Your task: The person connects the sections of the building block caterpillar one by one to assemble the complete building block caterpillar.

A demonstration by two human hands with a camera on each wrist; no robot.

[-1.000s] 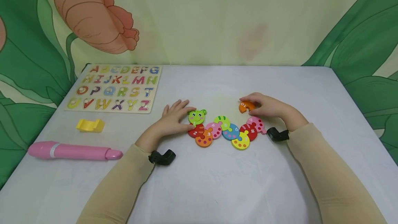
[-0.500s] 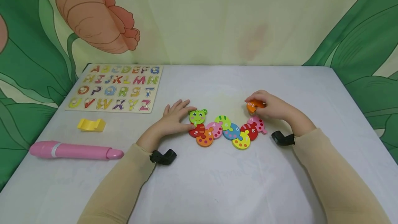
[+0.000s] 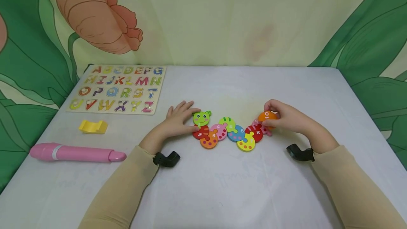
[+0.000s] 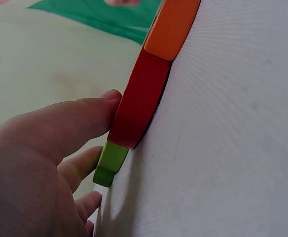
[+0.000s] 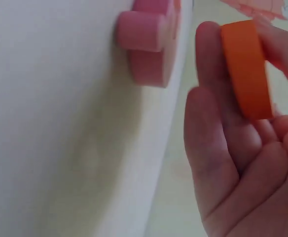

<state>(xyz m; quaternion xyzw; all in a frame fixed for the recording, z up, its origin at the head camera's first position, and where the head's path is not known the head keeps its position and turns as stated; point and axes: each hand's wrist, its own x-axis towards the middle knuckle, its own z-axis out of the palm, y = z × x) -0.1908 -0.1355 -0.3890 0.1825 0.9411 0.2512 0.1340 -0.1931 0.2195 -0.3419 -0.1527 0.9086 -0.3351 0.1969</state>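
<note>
A wavy row of numbered wooden caterpillar puzzle pieces lies on the white table. My left hand (image 3: 175, 122) spreads at its left end, with the thumb against the red piece 2 (image 3: 199, 133) and the index finger at the green smiling head (image 3: 201, 118). At the other end, my right hand (image 3: 287, 116) pinches the orange piece 10 (image 3: 266, 116) between thumb and fingers. That piece overlaps the pink piece 9 (image 3: 268, 133) in the head view and partly hides it. In the right wrist view, the orange piece (image 5: 249, 71) is held apart from the pink one (image 5: 149, 69).
An alphabet puzzle board (image 3: 117, 99) lies at the back left. In front of it are a yellow block (image 3: 93, 127) with a curved top and a pink stick-shaped toy (image 3: 81, 153) with a white band. A printed curtain (image 3: 222, 20) hangs behind the table.
My right hand has carried the orange piece to the right, from behind the pink piece 9 to over it, and turned it. The left hand has stayed in place.
</note>
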